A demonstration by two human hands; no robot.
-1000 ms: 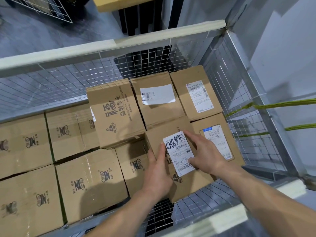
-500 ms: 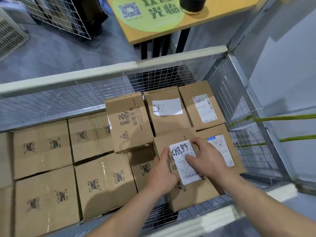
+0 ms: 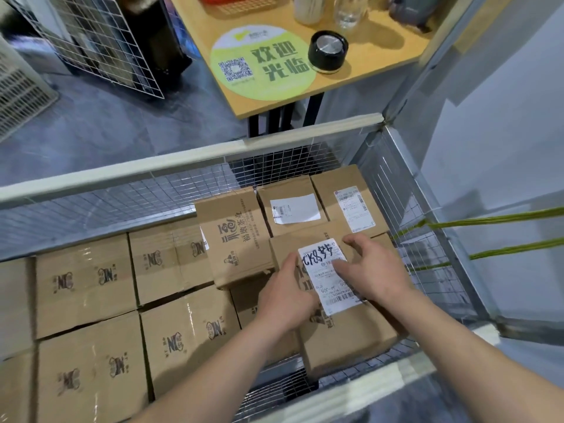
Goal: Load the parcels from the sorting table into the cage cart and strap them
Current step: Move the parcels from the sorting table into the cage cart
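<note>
Parcel looks stiff and light; our left hand and right hand clasp its top edges, the surest hold.

In cage cart: boxes cover floor at left; labelled parcel lies atop boxes at right. Table stands behind cart.
</note>
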